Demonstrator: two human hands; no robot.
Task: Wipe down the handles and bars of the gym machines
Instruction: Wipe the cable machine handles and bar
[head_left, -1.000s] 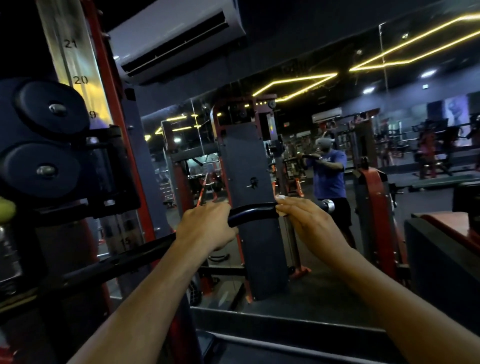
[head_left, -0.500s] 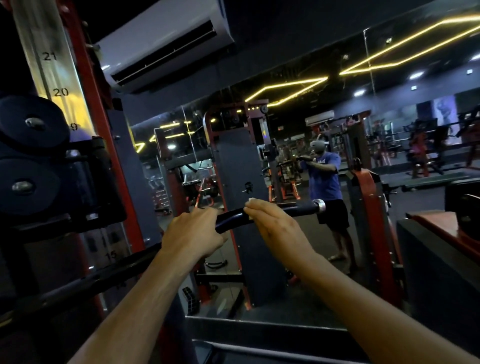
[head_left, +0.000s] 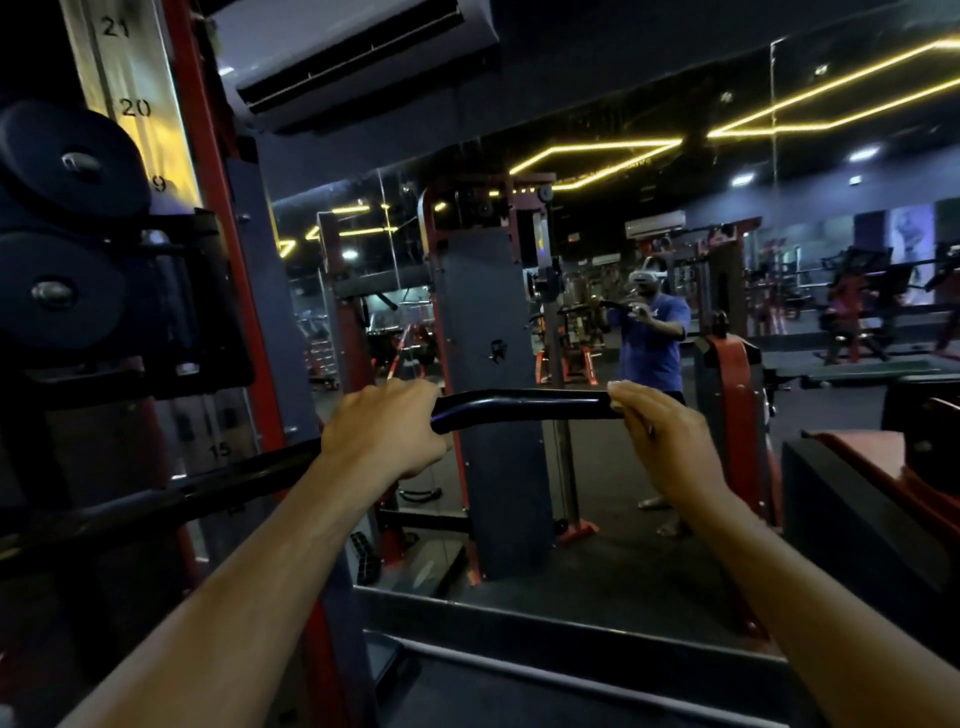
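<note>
The black bar is being held out at chest height in front of a wall mirror, running from the weight machine at the left towards the right. Its bend is being gripped by the left hand, fingers curled round it. Its right end is being covered by the right hand, fingers wrapped over the top; whether a cloth is being held there cannot be told. The person is being reflected in the mirror.
</note>
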